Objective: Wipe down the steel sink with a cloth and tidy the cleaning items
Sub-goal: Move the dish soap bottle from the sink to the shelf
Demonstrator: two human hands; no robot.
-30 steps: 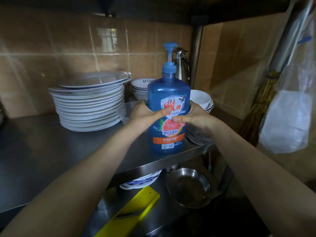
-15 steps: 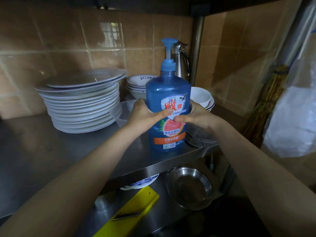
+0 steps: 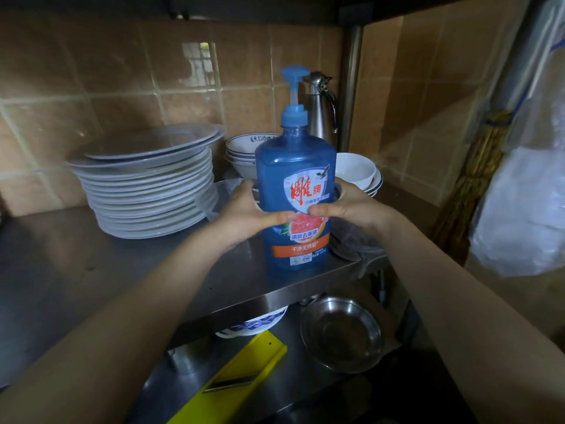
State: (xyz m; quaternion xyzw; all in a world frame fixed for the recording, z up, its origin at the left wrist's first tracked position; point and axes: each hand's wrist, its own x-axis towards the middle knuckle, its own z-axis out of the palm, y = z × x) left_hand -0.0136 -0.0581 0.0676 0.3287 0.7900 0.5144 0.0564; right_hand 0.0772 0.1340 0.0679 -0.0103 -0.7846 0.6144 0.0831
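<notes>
We hold the blue dish soap bottle (image 3: 295, 194) between both hands at the centre of our view. Our left hand (image 3: 244, 215) grips it from 9 o'clock and our right hand (image 3: 351, 209) from 3 o'clock. On each hand the fingers curl round the back of the bottle, and both thumbs press on its front label, their tips close together but apart. The bottle is upright, pump head up, with its base on the steel shelf (image 3: 91, 270) near the front edge.

From the bottle, a stack of white plates (image 3: 146, 185) sits at 9 o'clock on the same shelf. Blue-rimmed bowls (image 3: 244, 151) are nested at 11 o'clock, against the tiled wall (image 3: 122, 87). A steel jug (image 3: 321, 108) stands at 1 o'clock, just behind the pump. Plain white bowls (image 3: 356, 171) are stacked at 2 o'clock, beyond our right hand. A grey cloth (image 3: 357, 243) lies crumpled at 4 o'clock, under our right wrist, and hangs over the shelf's corner.

On the lower shelf (image 3: 290, 393), a steel bowl (image 3: 342, 335) rests at 5 o'clock. A blue-patterned dish (image 3: 253, 324) shows at 6 o'clock, half hidden beneath the upper shelf's edge. A yellow slicer (image 3: 232, 381) lies at 7 o'clock. Far out at 3 o'clock, a straw broom (image 3: 470, 185) leans by the wall, with a pale plastic bag (image 3: 526, 209) hanging just beside it.
</notes>
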